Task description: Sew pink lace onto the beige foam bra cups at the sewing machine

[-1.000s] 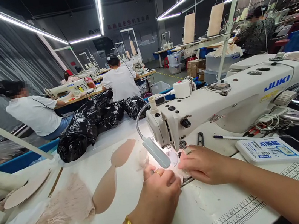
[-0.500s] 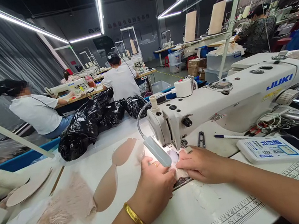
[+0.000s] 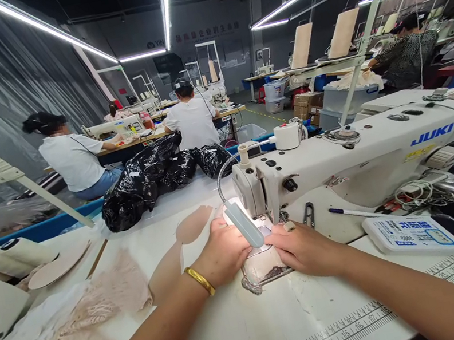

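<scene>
While both hands (image 3: pixel 223 252) (image 3: pixel 307 246) curl, grip unclear, lamp (image 3: pixel 245 226) blocking view, black bags (image 3: pixel 177 168) beyond

Bare table (image 3: pixel 232 331) gives passage from the near edge up to the left hand (image 3: pixel 222 252) and right hand (image 3: pixel 312 248). The lamp (image 3: pixel 245 225) obstructs from above; the sewing machine (image 3: pixel 372 151) bars the right, black bags (image 3: pixel 142 185) the far edge, lace fabric (image 3: pixel 91 311) toward the left edge.
</scene>
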`<state>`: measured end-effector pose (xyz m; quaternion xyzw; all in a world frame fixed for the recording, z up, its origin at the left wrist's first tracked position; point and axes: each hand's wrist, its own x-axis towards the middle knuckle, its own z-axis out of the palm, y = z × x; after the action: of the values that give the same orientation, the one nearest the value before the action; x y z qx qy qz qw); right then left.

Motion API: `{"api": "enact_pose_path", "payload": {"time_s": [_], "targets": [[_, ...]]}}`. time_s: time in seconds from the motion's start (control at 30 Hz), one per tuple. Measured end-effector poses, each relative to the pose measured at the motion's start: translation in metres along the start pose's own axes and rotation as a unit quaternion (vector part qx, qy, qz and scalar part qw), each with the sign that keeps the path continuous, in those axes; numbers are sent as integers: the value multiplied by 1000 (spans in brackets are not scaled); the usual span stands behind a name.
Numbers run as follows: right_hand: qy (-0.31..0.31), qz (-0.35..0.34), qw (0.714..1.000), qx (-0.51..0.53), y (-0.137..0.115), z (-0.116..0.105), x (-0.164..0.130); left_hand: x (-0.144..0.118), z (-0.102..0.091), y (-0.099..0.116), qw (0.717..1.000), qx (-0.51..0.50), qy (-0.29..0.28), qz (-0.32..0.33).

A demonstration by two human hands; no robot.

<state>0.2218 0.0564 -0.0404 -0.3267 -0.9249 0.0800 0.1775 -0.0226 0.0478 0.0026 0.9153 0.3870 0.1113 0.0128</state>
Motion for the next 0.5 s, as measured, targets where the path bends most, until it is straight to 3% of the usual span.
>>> {"api": "enact_pose_path", "payload": {"time_s": [0.13, 0.3, 0.37, 0.5], "targets": [[17, -15, 1000, 19, -3, -2, -3, -13, 7, 20, 995, 81, -20, -61], [45, -24, 997, 54, 10, 15, -15, -78, 3, 51, 989, 88, -12, -120], [58, -28, 996, 53, 20, 29, -19, -113, -8, 50, 977, 93, 17, -192], [87, -45, 995, 36, 34, 47, -23, -174, -36, 25, 914, 144, 64, -373]]}}
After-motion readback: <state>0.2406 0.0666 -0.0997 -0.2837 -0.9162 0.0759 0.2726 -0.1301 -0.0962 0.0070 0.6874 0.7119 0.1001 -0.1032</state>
